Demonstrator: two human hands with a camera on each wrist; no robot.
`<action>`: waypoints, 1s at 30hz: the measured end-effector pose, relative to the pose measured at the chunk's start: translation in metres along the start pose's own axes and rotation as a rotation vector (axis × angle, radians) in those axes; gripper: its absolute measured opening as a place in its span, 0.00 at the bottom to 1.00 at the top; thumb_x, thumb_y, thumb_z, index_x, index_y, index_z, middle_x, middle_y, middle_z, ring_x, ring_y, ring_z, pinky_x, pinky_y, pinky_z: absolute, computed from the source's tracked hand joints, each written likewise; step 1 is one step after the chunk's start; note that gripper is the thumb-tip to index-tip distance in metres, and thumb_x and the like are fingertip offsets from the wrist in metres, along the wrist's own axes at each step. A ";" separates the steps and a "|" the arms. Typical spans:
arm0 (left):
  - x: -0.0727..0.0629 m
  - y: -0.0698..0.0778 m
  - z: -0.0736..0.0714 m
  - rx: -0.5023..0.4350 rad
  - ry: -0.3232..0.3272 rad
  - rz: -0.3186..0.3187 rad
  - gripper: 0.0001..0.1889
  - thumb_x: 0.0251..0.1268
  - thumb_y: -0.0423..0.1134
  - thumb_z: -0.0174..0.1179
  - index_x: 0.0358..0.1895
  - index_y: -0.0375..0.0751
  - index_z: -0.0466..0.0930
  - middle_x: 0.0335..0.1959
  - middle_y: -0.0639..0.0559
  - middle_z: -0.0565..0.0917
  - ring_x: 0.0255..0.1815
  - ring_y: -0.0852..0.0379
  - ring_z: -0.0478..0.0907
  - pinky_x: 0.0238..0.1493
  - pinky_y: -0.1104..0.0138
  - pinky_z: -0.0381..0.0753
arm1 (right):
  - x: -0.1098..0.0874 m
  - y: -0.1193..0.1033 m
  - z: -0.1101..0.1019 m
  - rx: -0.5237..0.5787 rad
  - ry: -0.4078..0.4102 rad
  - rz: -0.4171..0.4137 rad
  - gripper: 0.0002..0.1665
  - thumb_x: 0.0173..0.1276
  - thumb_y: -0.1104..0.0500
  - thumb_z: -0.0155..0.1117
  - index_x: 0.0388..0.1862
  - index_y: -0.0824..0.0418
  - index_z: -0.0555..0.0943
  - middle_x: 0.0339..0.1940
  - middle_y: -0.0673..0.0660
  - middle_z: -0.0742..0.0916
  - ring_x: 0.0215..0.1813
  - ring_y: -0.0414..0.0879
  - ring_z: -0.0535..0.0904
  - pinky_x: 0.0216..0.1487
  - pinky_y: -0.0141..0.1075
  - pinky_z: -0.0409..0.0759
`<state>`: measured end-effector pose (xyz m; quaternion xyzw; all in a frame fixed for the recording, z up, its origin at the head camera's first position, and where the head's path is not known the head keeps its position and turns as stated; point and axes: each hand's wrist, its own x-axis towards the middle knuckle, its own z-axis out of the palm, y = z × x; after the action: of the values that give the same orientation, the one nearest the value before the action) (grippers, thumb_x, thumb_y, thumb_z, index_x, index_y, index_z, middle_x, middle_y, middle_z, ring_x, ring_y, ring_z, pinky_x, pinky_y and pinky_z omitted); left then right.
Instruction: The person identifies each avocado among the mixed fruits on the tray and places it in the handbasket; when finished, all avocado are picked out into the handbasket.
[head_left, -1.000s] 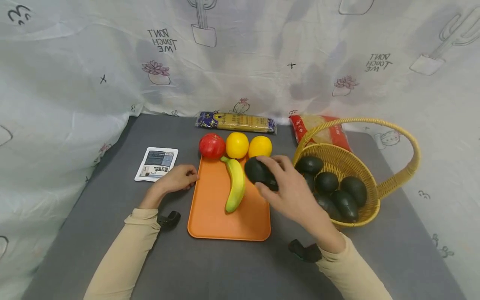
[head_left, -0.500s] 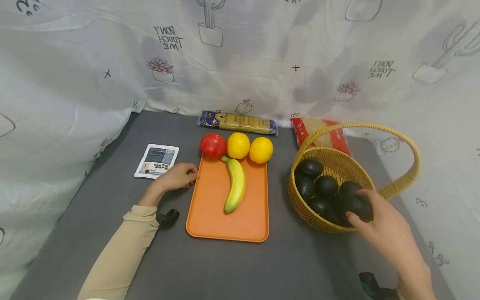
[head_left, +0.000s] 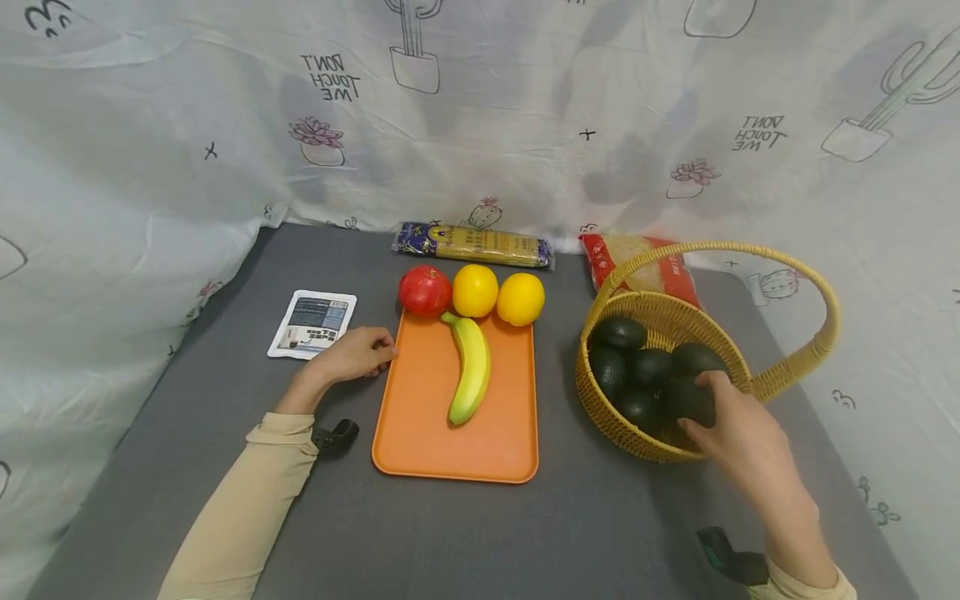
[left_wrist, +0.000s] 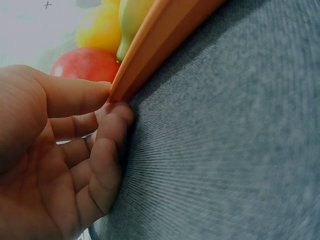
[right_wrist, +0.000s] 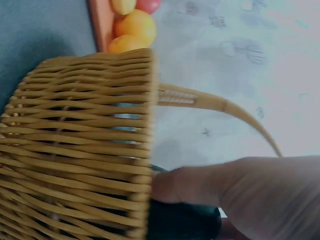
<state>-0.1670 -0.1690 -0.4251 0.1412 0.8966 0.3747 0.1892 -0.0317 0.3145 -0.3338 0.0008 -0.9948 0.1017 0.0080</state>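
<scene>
In the head view my right hand [head_left: 750,437] reaches over the near right rim of a yellow wicker basket [head_left: 660,450]. Its thumb and fingers grip a dark green avocado [head_left: 686,402], one of several avocados in the basket. The right wrist view has the thumb pressed on that avocado [right_wrist: 182,220] just past the woven rim. At the left, my left hand [head_left: 352,354] pinches the edge of an orange tray [head_left: 427,446] between thumb and fingertips. A banana [head_left: 471,371] lies on the tray. A red pomegranate-like fruit [head_left: 425,292] and two yellow-orange round fruits [head_left: 475,291] line its far end.
Left of the tray lies a flat white packet [head_left: 313,323]. A long bag of noodles [head_left: 474,244] lies by the back curtain, and a red-and-clear bag [head_left: 678,279] sits behind the basket. The basket's handle [head_left: 806,275] arches high over its opening.
My right hand has carried the avocado from above the tray rightward into the basket, then slightly left among the others. The left hand has stayed on the tray's edge.
</scene>
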 end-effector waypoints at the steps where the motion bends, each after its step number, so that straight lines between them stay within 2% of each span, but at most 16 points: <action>1: 0.000 0.000 0.000 -0.002 0.000 -0.001 0.08 0.71 0.36 0.54 0.36 0.34 0.76 0.20 0.49 0.76 0.19 0.59 0.72 0.25 0.68 0.72 | 0.002 0.000 0.002 0.000 0.014 -0.015 0.35 0.53 0.59 0.74 0.58 0.65 0.69 0.44 0.74 0.83 0.42 0.69 0.81 0.35 0.59 0.75; 5: -0.001 0.000 0.000 -0.012 -0.003 0.000 0.08 0.71 0.35 0.53 0.35 0.34 0.76 0.20 0.49 0.76 0.19 0.59 0.72 0.24 0.67 0.72 | 0.008 -0.001 0.007 -0.017 0.073 -0.095 0.34 0.53 0.62 0.74 0.58 0.66 0.72 0.55 0.73 0.80 0.50 0.72 0.77 0.42 0.64 0.74; 8: -0.001 0.000 -0.001 -0.011 -0.001 0.000 0.08 0.71 0.35 0.54 0.36 0.34 0.76 0.20 0.49 0.76 0.19 0.59 0.72 0.24 0.67 0.71 | 0.009 0.000 0.007 -0.053 0.064 -0.115 0.30 0.54 0.60 0.73 0.57 0.64 0.76 0.54 0.72 0.79 0.50 0.73 0.76 0.41 0.64 0.74; 10: 0.000 0.000 0.000 -0.007 0.002 0.000 0.08 0.71 0.35 0.54 0.35 0.34 0.76 0.20 0.49 0.76 0.19 0.59 0.72 0.24 0.67 0.72 | 0.011 0.000 0.006 -0.096 0.013 -0.114 0.29 0.54 0.57 0.72 0.55 0.62 0.78 0.52 0.72 0.79 0.48 0.73 0.75 0.39 0.64 0.75; 12: -0.001 0.000 -0.001 -0.007 0.004 -0.001 0.08 0.71 0.36 0.54 0.35 0.34 0.76 0.20 0.49 0.76 0.19 0.59 0.72 0.24 0.68 0.72 | 0.013 0.000 0.005 -0.120 -0.086 -0.093 0.30 0.53 0.54 0.71 0.56 0.62 0.78 0.51 0.73 0.79 0.49 0.73 0.75 0.38 0.64 0.75; 14: -0.002 0.001 0.000 -0.013 0.004 0.001 0.08 0.71 0.35 0.54 0.35 0.34 0.76 0.20 0.49 0.76 0.19 0.59 0.72 0.24 0.68 0.71 | 0.016 0.001 0.007 -0.113 -0.162 -0.084 0.34 0.52 0.54 0.71 0.58 0.64 0.75 0.50 0.73 0.79 0.48 0.72 0.76 0.38 0.62 0.76; 16: -0.003 0.002 0.000 -0.016 0.001 -0.001 0.08 0.71 0.35 0.54 0.35 0.34 0.76 0.20 0.49 0.77 0.19 0.59 0.72 0.24 0.68 0.72 | 0.017 0.003 0.009 -0.082 -0.200 -0.060 0.38 0.52 0.54 0.73 0.60 0.67 0.70 0.51 0.74 0.78 0.48 0.72 0.77 0.39 0.62 0.76; 18: -0.003 0.001 0.000 -0.016 -0.001 -0.001 0.08 0.71 0.35 0.54 0.35 0.34 0.76 0.20 0.49 0.77 0.19 0.59 0.72 0.24 0.67 0.72 | 0.016 0.004 0.012 -0.037 -0.156 -0.050 0.38 0.53 0.56 0.74 0.59 0.68 0.68 0.48 0.73 0.79 0.45 0.70 0.78 0.37 0.60 0.75; 23: -0.002 -0.001 -0.002 -0.004 0.008 -0.004 0.08 0.71 0.36 0.54 0.35 0.35 0.77 0.20 0.49 0.77 0.19 0.59 0.72 0.25 0.67 0.72 | 0.018 0.004 0.014 0.009 0.024 -0.092 0.22 0.55 0.61 0.74 0.46 0.66 0.75 0.40 0.67 0.81 0.38 0.63 0.79 0.33 0.57 0.75; 26: -0.003 0.001 -0.002 -0.010 0.010 -0.008 0.08 0.71 0.35 0.54 0.35 0.34 0.76 0.20 0.48 0.77 0.19 0.58 0.72 0.25 0.68 0.71 | 0.025 0.005 0.017 -0.008 0.034 -0.130 0.18 0.55 0.63 0.73 0.44 0.66 0.79 0.38 0.68 0.82 0.39 0.64 0.79 0.35 0.57 0.75; 30: -0.003 0.003 -0.001 -0.026 0.001 -0.009 0.08 0.71 0.35 0.54 0.36 0.33 0.76 0.21 0.48 0.77 0.20 0.59 0.73 0.25 0.68 0.72 | 0.030 0.006 0.021 -0.023 -0.007 -0.126 0.19 0.57 0.63 0.71 0.47 0.68 0.82 0.43 0.72 0.82 0.44 0.69 0.79 0.40 0.60 0.76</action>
<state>-0.1640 -0.1686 -0.4215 0.1343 0.8924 0.3855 0.1923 -0.0621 0.3161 -0.3554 0.0635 -0.9939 0.0897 0.0110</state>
